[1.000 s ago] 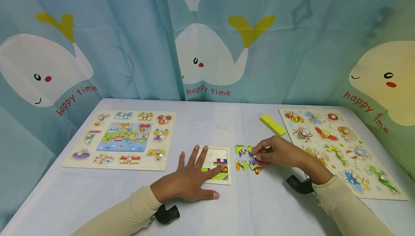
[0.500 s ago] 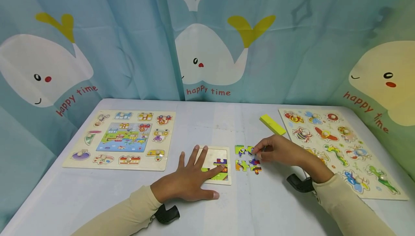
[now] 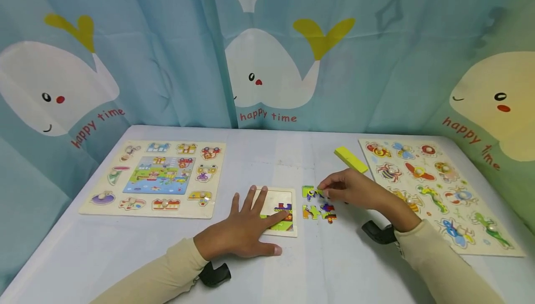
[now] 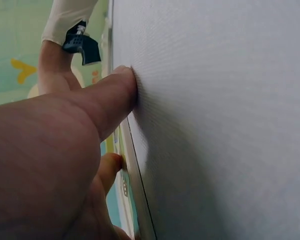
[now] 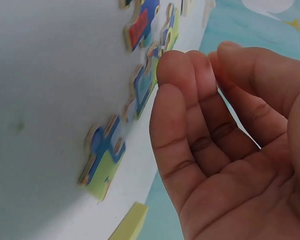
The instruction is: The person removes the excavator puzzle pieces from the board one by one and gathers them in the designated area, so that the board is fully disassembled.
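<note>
My left hand lies with spread, straight fingers over a small wooden puzzle board; its index finger touches a purple-and-green picture section. In the left wrist view the left thumb rests on the table. Right of the board lie loose jigsaw pieces: a green one, an orange-and-green one and a purple-and-red one. My right hand bends its fingers over the upper pieces, thumb close to the index finger; whether they pinch a piece is hidden. A blue-and-green piece lies below it in the right wrist view.
A large knob puzzle board with vehicles lies at the left, and another with insects at the right. A yellow block sits behind the right hand. A whale-print curtain stands behind the white table.
My right hand has shifted left over the upper jigsaw pieces. A reddish-blue piece seen by its fingers a second ago is now out of the head view. The left hand stays put.
</note>
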`<state>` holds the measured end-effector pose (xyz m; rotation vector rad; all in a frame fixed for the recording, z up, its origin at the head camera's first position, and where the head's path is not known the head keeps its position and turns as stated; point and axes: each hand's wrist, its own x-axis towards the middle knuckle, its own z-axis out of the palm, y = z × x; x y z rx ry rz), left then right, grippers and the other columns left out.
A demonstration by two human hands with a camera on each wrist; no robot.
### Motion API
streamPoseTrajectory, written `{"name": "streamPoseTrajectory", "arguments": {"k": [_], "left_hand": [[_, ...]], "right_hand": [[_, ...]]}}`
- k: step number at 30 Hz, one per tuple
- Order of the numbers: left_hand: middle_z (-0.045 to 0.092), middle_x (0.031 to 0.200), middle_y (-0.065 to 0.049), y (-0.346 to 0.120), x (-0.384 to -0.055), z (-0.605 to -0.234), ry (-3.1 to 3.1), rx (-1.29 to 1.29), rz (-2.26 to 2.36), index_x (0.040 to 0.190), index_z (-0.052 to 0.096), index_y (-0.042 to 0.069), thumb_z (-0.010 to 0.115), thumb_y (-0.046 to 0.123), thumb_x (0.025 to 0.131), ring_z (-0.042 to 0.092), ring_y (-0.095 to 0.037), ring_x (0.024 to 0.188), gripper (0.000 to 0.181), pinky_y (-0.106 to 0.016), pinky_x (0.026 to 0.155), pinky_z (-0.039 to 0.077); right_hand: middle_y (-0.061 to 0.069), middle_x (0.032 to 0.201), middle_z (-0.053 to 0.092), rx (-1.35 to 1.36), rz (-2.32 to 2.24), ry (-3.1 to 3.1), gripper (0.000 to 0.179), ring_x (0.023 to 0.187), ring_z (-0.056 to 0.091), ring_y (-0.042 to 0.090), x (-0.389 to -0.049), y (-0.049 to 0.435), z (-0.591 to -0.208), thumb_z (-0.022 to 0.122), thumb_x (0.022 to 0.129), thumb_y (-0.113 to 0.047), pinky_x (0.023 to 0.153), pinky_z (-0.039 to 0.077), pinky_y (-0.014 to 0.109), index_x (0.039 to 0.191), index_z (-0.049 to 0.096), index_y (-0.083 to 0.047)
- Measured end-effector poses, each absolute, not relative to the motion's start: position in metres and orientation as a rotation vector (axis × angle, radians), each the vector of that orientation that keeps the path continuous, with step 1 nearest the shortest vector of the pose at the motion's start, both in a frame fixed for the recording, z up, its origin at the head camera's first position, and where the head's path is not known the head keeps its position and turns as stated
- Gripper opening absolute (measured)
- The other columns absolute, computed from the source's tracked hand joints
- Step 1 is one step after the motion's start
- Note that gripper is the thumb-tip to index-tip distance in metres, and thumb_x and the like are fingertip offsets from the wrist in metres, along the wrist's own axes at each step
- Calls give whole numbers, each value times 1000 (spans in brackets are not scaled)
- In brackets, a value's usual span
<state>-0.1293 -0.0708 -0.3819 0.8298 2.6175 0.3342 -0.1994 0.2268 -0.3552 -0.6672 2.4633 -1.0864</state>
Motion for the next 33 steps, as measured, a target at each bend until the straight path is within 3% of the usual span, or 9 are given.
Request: {"name": "streamPoseTrajectory", "arguments": {"k": [7,15,21,26,33], "left_hand": [[1,161,-16,-65,-127,-378,2638,855,357,152,32,37,59,61,88,-7,-40,145,74,-64,107,-7],[-2,161,-16,-62,-126,-376,2597,931,386,154,21,43,56,59,91,-7,-36,146,74,-62,109,-5],[-4,161,-16,-61,-127,-378,2571,971,309,153,25,42,55,62,90,-8,-35,146,73,-58,111,0],[-6,161,-17,-61,-128,-380,2569,958,252,152,28,43,53,65,89,-10,-34,146,72,-58,112,1],[-11,160,-16,-63,-129,-380,2525,941,291,152,26,44,52,65,90,-16,-34,144,70,-61,109,-4]], "right_hand": [[6,87,69,-695,-1067,2479,17,72,58,17,-204,214,-354,62,91,-1,61,47,24,106,70,2],[6,91,70,-752,-1103,2431,18,75,59,15,-207,198,-355,61,94,-5,68,50,27,107,71,2],[3,88,71,-800,-1092,2438,16,74,60,14,-206,186,-356,64,94,-10,68,50,27,104,73,-1],[5,86,71,-830,-1131,2395,18,75,62,20,-206,176,-356,64,94,-9,69,51,28,106,72,1],[7,100,72,-827,-1220,2311,19,87,68,22,-203,165,-362,60,95,-4,77,52,28,110,70,2]]}}
